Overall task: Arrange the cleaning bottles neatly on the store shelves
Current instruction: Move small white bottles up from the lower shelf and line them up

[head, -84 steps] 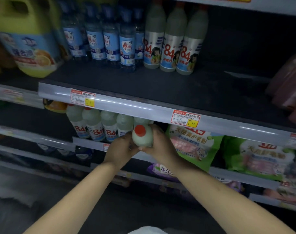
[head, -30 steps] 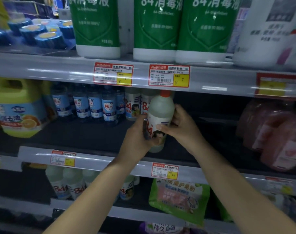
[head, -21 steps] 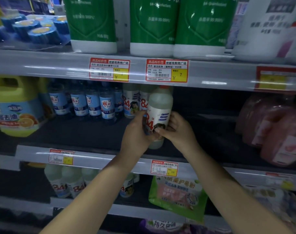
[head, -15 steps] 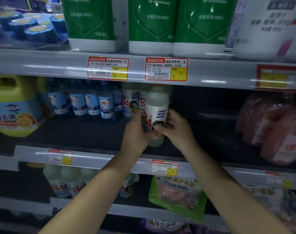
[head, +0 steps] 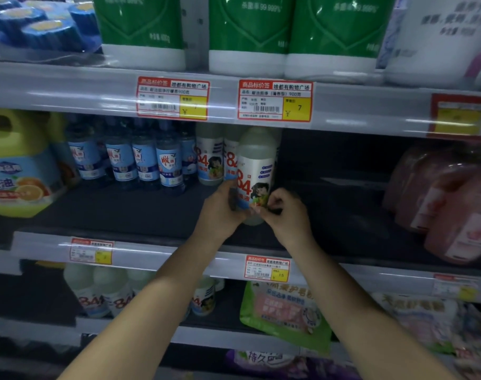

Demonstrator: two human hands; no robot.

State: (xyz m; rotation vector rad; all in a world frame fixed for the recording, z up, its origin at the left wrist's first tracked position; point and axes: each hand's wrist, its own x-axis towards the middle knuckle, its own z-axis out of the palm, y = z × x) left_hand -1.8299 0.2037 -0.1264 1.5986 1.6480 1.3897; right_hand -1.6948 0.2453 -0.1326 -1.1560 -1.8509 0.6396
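Dim store shelving fills the view, and on the middle shelf [head: 157, 212] a white "84" bottle [head: 254, 171] stands at the right end of a short row of matching 84 bottles [head: 210, 157], which sit just right of a cluster of blue-labelled bottles [head: 143, 160]. Both hands are on it: the left hand [head: 221, 212] wraps its lower left side, while the right hand [head: 284, 215] pinches the lower right edge with curled fingers. Its long axis runs vertical, upright or very nearly so, cap end up (the cap itself is hidden behind the price rail [head: 275, 101] of the shelf above), and the label faces outward toward the aisle. Whether its base already rests on the shelf cannot be told, since the hands cover it. My judgement is that this placement is almost finished, with only settling, squaring with its neighbours and letting go remaining. More 84 bottles [head: 96, 292] wait on the lower shelf, and dark bare shelf stretches to the right, so plenty of arranging seems left.
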